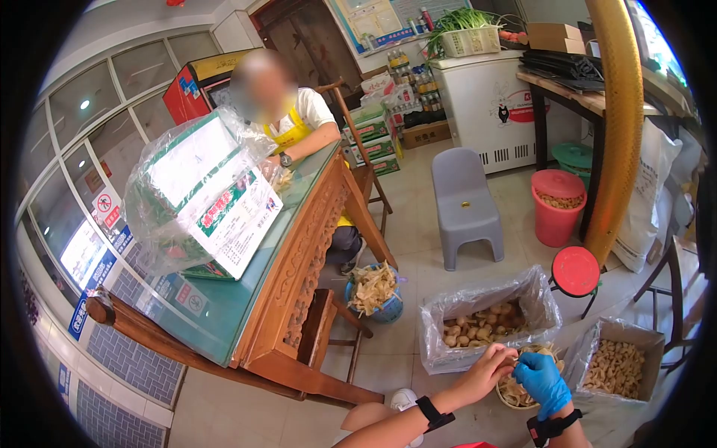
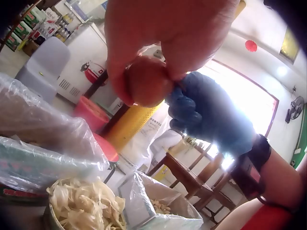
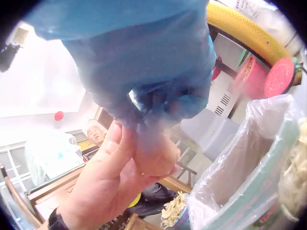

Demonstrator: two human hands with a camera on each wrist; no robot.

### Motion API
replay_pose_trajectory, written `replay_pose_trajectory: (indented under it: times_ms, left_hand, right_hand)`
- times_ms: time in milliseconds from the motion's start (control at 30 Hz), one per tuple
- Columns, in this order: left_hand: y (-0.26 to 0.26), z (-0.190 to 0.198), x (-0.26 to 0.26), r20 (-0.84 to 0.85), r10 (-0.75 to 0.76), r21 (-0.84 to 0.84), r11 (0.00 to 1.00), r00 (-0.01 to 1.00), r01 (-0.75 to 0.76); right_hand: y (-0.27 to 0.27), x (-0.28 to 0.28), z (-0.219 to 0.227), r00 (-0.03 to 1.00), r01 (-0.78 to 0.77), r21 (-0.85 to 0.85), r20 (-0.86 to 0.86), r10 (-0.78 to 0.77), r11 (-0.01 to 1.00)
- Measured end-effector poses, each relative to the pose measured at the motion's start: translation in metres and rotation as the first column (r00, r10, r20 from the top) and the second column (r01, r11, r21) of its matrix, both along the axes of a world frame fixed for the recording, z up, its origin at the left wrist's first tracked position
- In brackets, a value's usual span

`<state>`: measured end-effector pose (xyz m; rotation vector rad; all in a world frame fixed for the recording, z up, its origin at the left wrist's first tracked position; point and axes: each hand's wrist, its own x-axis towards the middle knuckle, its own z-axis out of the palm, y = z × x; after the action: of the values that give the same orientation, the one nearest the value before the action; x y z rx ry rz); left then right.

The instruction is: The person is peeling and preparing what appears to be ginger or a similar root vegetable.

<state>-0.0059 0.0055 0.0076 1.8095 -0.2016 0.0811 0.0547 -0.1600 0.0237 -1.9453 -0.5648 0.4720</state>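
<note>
My bare left hand (image 1: 487, 372) grips a round, pale-brown bulb (image 2: 151, 85) between thumb and fingers. At the bulb's edge, my blue-gloved right hand (image 1: 544, 382) has its fingers curled and pinches the same bulb, fingertips against the left hand's. What the gloved fingertips pinch exactly is partly hidden; in the right wrist view the bulb (image 3: 160, 155) shows below them. Under both hands stands a round container of papery peels (image 2: 86, 203). Just beyond it is a plastic-lined box (image 1: 433, 317) of round bulbs (image 1: 485, 326).
To the right, another lined box (image 1: 585, 357) holds small beige pieces (image 1: 616, 367). A red stool (image 1: 575, 271), pink bucket (image 1: 556, 220) and grey chair (image 1: 467, 205) stand farther off. A blue basket of peels (image 1: 375, 290) is beside the wooden table (image 1: 287, 299), where a person (image 1: 314, 123) sits.
</note>
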Motion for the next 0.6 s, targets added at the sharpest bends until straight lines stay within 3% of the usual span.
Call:
replay_pose_trajectory:
  times_ms: [67, 100, 167, 267, 400, 467, 600]
  left_hand:
    - [-0.001, -0.008, 0.002, 0.106, 0.026, 0.027, 0.999, 0.994, -0.03]
    - [-0.002, -0.005, 0.002, 0.107, 0.027, 0.026, 0.999, 0.994, -0.03]
    - [-0.003, 0.0, 0.002, 0.146, 0.051, 0.059, 0.996, 0.988, -0.06]
    - [-0.004, 0.005, 0.001, 0.138, 0.056, 0.027, 0.998, 0.989, -0.06]
    - [-0.004, 0.003, 0.002, 0.125, 0.048, 0.035, 0.998, 0.991, -0.053]
    - [-0.003, -0.001, 0.003, 0.054, 0.024, -0.014, 1.0, 0.998, -0.023]
    - [0.0, 0.007, 0.001, 0.004, 0.044, -0.116, 0.992, 0.999, -0.043]
  right_hand:
    - [0.002, 0.001, -0.006, 0.969, 0.097, 0.136, -0.238, -0.062, 0.986]
    - [0.003, 0.0, -0.004, 0.969, 0.097, 0.135, -0.238, -0.062, 0.986]
    - [0.007, -0.001, 0.003, 0.898, 0.211, 0.253, -0.431, -0.085, 0.944]
    - [0.006, 0.001, 0.002, 0.828, 0.26, 0.337, -0.559, -0.029, 0.905]
    - [0.005, 0.002, 0.0, 0.784, 0.294, 0.341, -0.62, -0.022, 0.893]
    - [0.006, 0.001, 0.0, 0.763, 0.342, 0.279, -0.639, -0.093, 0.897]
    - [0.007, 0.002, -0.006, 0.82, 0.278, 0.292, -0.568, -0.068, 0.915]
